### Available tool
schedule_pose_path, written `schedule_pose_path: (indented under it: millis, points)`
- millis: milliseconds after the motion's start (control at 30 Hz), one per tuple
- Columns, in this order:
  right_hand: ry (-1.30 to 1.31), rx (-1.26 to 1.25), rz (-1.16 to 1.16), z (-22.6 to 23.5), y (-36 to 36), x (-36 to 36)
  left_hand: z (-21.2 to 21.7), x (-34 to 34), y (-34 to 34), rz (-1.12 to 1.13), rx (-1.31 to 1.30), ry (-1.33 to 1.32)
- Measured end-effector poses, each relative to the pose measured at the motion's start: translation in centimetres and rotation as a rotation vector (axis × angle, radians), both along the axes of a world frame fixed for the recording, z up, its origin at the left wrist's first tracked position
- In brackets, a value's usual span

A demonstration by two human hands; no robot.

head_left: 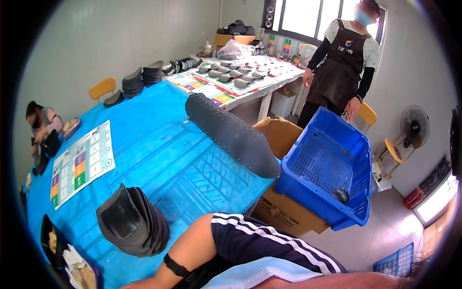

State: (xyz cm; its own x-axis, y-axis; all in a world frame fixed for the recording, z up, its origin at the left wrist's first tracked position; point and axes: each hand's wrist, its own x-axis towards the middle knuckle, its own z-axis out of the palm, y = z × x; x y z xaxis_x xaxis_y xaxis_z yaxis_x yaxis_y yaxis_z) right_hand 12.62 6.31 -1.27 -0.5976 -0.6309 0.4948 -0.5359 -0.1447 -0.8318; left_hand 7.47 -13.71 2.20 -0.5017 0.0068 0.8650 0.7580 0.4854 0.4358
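Note:
My right hand is at the bottom edge, with only the wrist side showing and its fingers cut off. A black band circles that forearm, and the sleeve is dark with white stripes. Closest to this arm stands a nested stack of curved dark grey pieces on the blue table cover. Farther off, a long row of nested dark curved pieces lies slanting to the table's right edge. What my right hand touches is hidden. No part of my left hand shows.
Right of the table a blue crate holding a dark round thing rests tilted on a carton. A person in an apron has a hand at its rim. Another person works at far left. Trays stand lower left.

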Motion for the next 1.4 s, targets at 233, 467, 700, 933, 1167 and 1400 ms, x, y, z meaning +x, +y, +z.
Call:
schedule_pose_path:
  millis: [233, 467, 700, 933, 1167, 1400]
  points:
    - [0.527, -0.293, -0.569, 2.5, 0.3, 0.5, -3.6, -3.0, 2.9, -1.124, 0.255, 0.207]
    - [0.218, -0.786, -0.426, -1.0, -1.6, -2.8, 0.1, 2.7, 3.4, -0.335, 0.116, -0.549]
    - [0.154, -0.867, -0.191, -2.1, -1.7, -4.4, 0.5, 2.6, 3.0, -0.371, 0.061, -0.669]
    - [0.588, -0.406, -0.583, -4.9, -1.4, -7.8, 0.2, 2.1, 3.5, -0.298, -0.064, -0.639]
    - [0.334, -0.378, -0.461, -3.1, -0.6, -4.3, 1.1, 3.5, 5.0, -0.253, -0.241, -0.314]
    - [0.159, -0.275, -0.409, 0.3, 0.7, -1.3, -0.2, 2.1, 4.7, -0.355, -0.052, -0.405]
